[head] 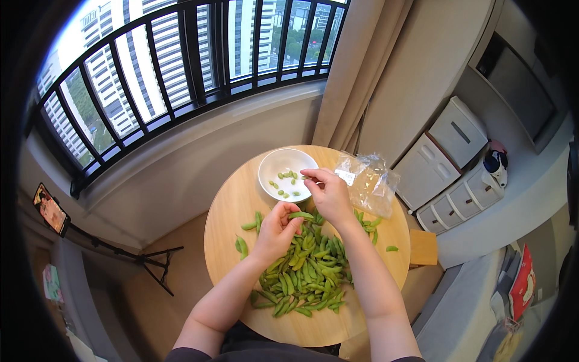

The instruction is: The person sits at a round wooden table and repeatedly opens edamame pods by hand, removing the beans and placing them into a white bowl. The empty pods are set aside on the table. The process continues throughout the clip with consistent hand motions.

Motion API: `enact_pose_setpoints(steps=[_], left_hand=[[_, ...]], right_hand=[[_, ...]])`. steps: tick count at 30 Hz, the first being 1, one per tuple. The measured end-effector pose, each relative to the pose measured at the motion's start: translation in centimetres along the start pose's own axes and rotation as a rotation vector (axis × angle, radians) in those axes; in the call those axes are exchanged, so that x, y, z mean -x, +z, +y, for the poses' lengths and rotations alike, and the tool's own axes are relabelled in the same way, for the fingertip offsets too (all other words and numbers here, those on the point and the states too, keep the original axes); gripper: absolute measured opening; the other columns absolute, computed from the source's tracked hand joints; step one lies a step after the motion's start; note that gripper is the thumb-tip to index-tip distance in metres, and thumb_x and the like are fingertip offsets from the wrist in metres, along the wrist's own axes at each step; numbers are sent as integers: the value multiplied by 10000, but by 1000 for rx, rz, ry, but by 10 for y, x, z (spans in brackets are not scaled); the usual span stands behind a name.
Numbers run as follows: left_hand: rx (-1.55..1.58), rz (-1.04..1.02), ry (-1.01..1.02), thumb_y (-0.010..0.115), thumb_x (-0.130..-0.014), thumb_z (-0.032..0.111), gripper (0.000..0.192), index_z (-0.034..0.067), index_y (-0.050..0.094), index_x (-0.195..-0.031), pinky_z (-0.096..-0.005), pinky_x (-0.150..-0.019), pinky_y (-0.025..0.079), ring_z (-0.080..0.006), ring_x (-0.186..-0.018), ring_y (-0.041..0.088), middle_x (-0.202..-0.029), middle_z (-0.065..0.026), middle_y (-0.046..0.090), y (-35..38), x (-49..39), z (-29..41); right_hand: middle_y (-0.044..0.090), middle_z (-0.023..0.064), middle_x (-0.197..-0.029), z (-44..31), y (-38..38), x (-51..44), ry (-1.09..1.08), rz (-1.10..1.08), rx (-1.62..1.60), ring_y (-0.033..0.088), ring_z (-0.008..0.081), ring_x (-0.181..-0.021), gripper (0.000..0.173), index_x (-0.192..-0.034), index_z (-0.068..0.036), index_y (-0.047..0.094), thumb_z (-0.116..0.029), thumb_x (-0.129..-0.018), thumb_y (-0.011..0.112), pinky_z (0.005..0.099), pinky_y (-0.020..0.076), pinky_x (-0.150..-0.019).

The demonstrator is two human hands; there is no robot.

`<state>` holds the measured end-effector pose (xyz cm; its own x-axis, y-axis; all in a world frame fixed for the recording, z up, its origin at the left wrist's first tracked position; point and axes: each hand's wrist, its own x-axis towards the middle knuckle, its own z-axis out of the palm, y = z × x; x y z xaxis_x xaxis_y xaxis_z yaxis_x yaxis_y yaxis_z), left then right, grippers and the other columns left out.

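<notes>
A large heap of green soybean pods lies on a round wooden table. My left hand holds one green pod between thumb and fingers, above the far end of the heap. Over the right rim of a white bowl, my right hand has its thumb and forefinger close together, with a small green bean at the fingertips; whether it is pinched or lies behind them I cannot tell. Several shelled beans are scattered inside the bowl.
A clear plastic bag with a white label lies right of the bowl. One stray pod is near the table's right edge. A phone on a tripod stands at the left. White drawers are at the right.
</notes>
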<state>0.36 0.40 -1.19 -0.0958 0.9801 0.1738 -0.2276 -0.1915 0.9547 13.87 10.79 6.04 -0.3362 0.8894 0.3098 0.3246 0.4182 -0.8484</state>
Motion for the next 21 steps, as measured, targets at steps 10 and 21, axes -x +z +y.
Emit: enact_pose_setpoints(steps=[10, 21], left_hand=[[-196, 148, 153, 680, -994, 29, 196, -28, 693, -1181, -245, -689, 528, -94, -741, 614, -981, -48, 647, 1, 1, -1], [-225, 51, 8, 621, -1033, 58, 155, -54, 676, -1123, -253, -669, 523, -105, -754, 635, -953, -70, 641, 14, 10, 0]], right_hand=[[739, 88, -1073, 0, -11, 62, -5, -29, -42, 701, 151, -946, 252, -1215, -3, 733, -135, -1002, 706, 287, 562, -860], [733, 110, -964, 8, -2, 105, -5, 48, -37, 716, 204, -834, 244, -1151, -28, 740, -54, -910, 760, 312, 578, -760]])
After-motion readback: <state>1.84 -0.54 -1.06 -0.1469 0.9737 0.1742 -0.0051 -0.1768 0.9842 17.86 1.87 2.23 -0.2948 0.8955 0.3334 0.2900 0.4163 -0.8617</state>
